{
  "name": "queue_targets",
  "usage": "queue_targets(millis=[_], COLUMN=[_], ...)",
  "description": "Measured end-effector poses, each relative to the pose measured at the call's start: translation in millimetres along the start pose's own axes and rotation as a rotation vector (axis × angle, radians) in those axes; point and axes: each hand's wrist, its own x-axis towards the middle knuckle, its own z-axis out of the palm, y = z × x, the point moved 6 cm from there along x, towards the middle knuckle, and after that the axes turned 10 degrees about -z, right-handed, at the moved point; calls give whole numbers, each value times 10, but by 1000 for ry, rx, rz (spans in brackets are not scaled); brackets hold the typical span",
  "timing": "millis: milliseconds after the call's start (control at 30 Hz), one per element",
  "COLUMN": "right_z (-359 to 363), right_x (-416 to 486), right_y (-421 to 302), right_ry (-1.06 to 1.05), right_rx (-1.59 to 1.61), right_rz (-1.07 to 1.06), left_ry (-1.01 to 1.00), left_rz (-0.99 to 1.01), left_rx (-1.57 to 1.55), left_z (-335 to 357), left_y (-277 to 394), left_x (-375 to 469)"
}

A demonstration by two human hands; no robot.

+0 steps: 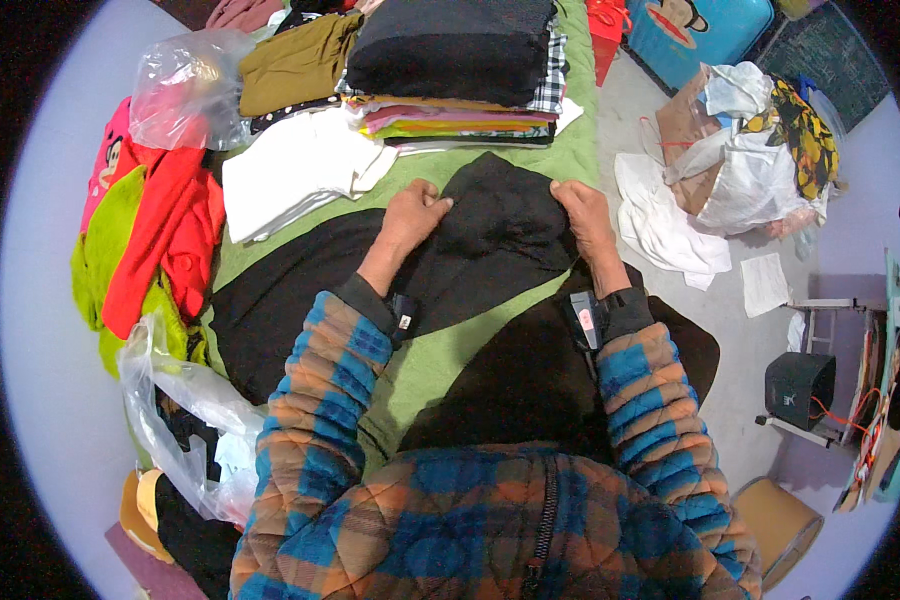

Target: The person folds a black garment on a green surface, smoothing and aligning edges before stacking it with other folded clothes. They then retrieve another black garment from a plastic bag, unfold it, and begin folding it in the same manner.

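A black garment (487, 225) lies partly spread over the green bed cover (439, 367), one end reaching left, its far part lifted between my two hands. My left hand (418, 211) pinches its left edge between thumb and fingers. On the other side, my right hand (581, 214) grips the upper right edge. Just beyond are a folded white garment (300, 169) and a tall stack of folded clothes (450, 56) with black cloth on top. An olive folded garment (296, 64) lies left of that stack.
Red (187, 225) and lime-green clothes (109, 247) lie heaped at the left, near clear plastic bags (191, 90). Right of the bed, a bag of clothes (750, 172) and a white cloth (656, 217) lie on the floor, below a blue suitcase (697, 37). A black box (799, 390) stands far right.
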Motion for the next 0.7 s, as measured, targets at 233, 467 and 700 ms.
queue_targets(millis=[233,467,700], right_z=[-27,-22,2], right_x=[-34,-3,-1], right_y=[-21,102,133], right_ry=[31,24,0], right_rx=[-85,-96,-300], right_rz=[8,-45,-259], left_ry=[41,23,-43], left_rz=[-7,3,306], left_rx=[-267,-382,-445], left_z=[-28,-152,-82], left_y=[-72,-32,466], left_x=[-71,-183,-669])
